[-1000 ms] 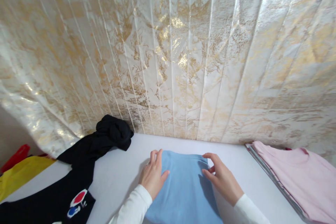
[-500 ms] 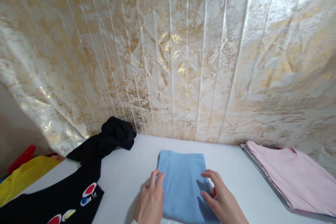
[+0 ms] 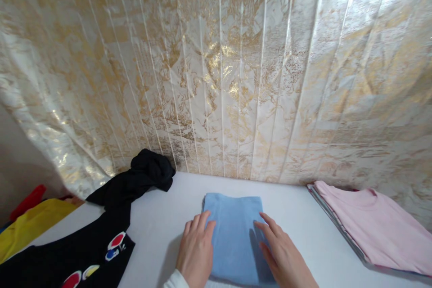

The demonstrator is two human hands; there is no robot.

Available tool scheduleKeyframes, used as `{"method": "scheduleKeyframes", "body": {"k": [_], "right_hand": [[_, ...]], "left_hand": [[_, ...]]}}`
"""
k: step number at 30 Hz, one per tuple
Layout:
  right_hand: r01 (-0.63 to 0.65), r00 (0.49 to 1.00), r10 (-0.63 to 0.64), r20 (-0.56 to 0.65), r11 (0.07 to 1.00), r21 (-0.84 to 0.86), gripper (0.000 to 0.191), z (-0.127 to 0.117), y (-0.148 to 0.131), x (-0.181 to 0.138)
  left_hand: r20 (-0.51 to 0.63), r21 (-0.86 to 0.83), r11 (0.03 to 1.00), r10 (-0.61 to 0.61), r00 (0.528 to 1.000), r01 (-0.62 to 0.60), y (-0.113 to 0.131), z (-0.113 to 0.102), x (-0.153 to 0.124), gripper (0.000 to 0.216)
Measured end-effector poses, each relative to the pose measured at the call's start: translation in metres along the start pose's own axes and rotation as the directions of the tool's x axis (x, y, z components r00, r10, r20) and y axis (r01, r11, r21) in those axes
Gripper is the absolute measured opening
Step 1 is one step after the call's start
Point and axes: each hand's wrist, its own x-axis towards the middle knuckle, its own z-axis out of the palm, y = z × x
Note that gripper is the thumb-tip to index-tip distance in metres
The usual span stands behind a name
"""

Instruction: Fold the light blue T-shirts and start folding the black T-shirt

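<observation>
A light blue garment [image 3: 236,238], folded into a flat rectangle, lies on the white table in front of me. My left hand [image 3: 196,245] is at its left edge, fingers apart, with the fingertips over or against the cloth. At the right edge is my right hand [image 3: 281,247], its fingers spread and the thumb stretched toward the cloth. Shadows of the right fingers fall on the blue fabric. Whether the fingertips press on the cloth or hover just above it, I cannot tell. Neither hand grips anything.
A stack of folded clothes with a pink shirt [image 3: 378,225] on top lies at right. At left is a black garment [image 3: 97,229] with printed fruit-like shapes, bunched at the back. Yellow cloth [image 3: 37,222] and red cloth [image 3: 29,202] lie beyond it. A shiny gold-patterned curtain [image 3: 219,76] hangs behind the table.
My left hand has shifted slightly forward, and more of its sleeve shows. The right hand's fingers have straightened and spread a little. The blue garment stays in nearly the same place.
</observation>
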Motion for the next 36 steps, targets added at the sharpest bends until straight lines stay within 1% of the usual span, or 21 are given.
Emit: {"method": "scheduleKeyframes", "body": {"k": [2,4,6,9,13,16,19,21,22,23,25,27,30,32,33,35,36], "right_hand": [[0.017,1.000,-0.016,0.011,0.999,-0.036,0.042,0.008,-0.009,0.012],[0.011,0.999,-0.006,0.052,0.996,-0.086,0.048,0.018,-0.014,0.022],[-0.024,0.995,0.038,0.093,0.989,-0.149,0.054,0.026,-0.015,0.027],[-0.068,0.990,0.093,0.105,0.973,-0.222,0.061,0.034,-0.010,0.026],[-0.075,0.992,0.099,0.078,0.961,-0.266,0.062,0.040,-0.001,0.019],[-0.096,0.989,0.123,0.077,0.951,-0.294,0.065,0.038,0.011,0.012],[-0.094,0.976,0.140,0.165,0.960,-0.263,0.065,0.018,0.023,0.018],[-0.069,0.966,0.113,0.231,0.980,-0.189,0.059,-0.001,0.025,0.037],[-0.049,0.965,0.083,0.247,0.989,-0.141,0.055,-0.010,0.022,0.052],[-0.021,0.971,0.041,0.237,0.996,-0.086,0.050,-0.016,0.017,0.070],[0.052,0.969,-0.056,0.239,0.998,0.019,0.036,-0.018,0.003,0.110],[0.091,0.957,-0.109,0.267,0.993,0.078,0.033,-0.005,-0.015,0.147],[0.150,0.921,-0.195,0.339,0.977,0.152,0.042,0.028,-0.037,0.184],[0.197,0.888,-0.260,0.379,0.960,0.198,0.048,0.045,-0.043,0.194],[0.216,0.874,-0.287,0.392,0.952,0.216,0.047,0.050,-0.043,0.196],[0.235,0.858,-0.317,0.404,0.942,0.239,0.038,0.054,-0.041,0.197],[0.233,0.860,-0.317,0.399,0.941,0.243,0.031,0.053,-0.039,0.197]], "left_hand": [[0.054,-0.063,0.992,0.110,0.992,-0.106,0.012,0.005,0.011,0.054],[0.118,-0.133,0.975,0.192,0.974,-0.176,0.020,0.015,0.020,0.054],[0.128,-0.157,0.974,0.185,0.974,-0.164,0.020,0.027,0.024,0.057],[0.087,-0.133,0.987,0.104,0.991,-0.092,0.013,0.040,0.025,0.070],[0.062,-0.159,0.985,0.071,0.996,-0.060,0.013,0.043,0.027,0.074],[0.069,-0.210,0.974,0.104,0.992,-0.087,0.021,0.040,0.030,0.070],[0.113,-0.256,0.949,0.219,0.969,-0.185,0.023,0.035,0.027,0.064],[0.160,-0.263,0.939,0.270,0.950,-0.223,0.020,0.030,0.022,0.062],[0.181,-0.256,0.940,0.277,0.944,-0.227,0.018,0.028,0.020,0.062],[0.194,-0.245,0.943,0.276,0.941,-0.226,0.015,0.025,0.018,0.061],[0.198,-0.220,0.950,0.265,0.944,-0.221,0.010,0.022,0.017,0.059],[0.201,-0.196,0.957,0.252,0.947,-0.213,0.007,0.021,0.020,0.059],[0.228,-0.154,0.969,0.223,0.948,-0.191,0.005,0.028,0.025,0.064],[0.225,-0.129,0.974,0.212,0.951,-0.187,0.005,0.037,0.027,0.067],[0.216,-0.122,0.975,0.210,0.954,-0.187,0.005,0.041,0.026,0.067],[0.199,-0.115,0.977,0.198,0.960,-0.178,0.005,0.047,0.025,0.068],[0.196,-0.115,0.979,0.191,0.962,-0.171,0.006,0.049,0.023,0.069]]}}
